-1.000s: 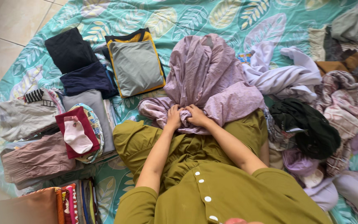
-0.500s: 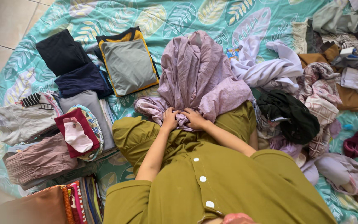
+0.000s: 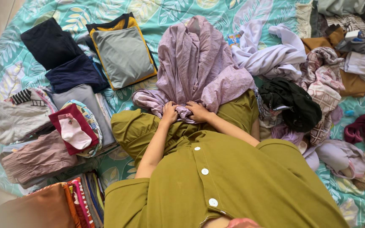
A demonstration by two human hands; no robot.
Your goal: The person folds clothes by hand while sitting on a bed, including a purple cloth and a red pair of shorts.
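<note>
A crumpled mauve garment (image 3: 195,63) lies spread in front of me on the teal leaf-patterned sheet (image 3: 157,12). My left hand (image 3: 169,112) and my right hand (image 3: 198,111) are side by side at its near edge. Both hands are closed on a bunched fold of that mauve cloth, just above my olive-green lap.
Folded clothes sit in stacks at the left: a grey one with yellow trim (image 3: 121,55), dark navy ones (image 3: 64,59), a maroon piece (image 3: 70,128). Unfolded laundry is heaped at the right, with a black garment (image 3: 294,105) and a white one (image 3: 275,55). Tiled floor lies at the far left.
The view has tilted, so everything sits a little higher and further left in frame. My hands stay clenched on the same bunched fold of mauve cloth.
</note>
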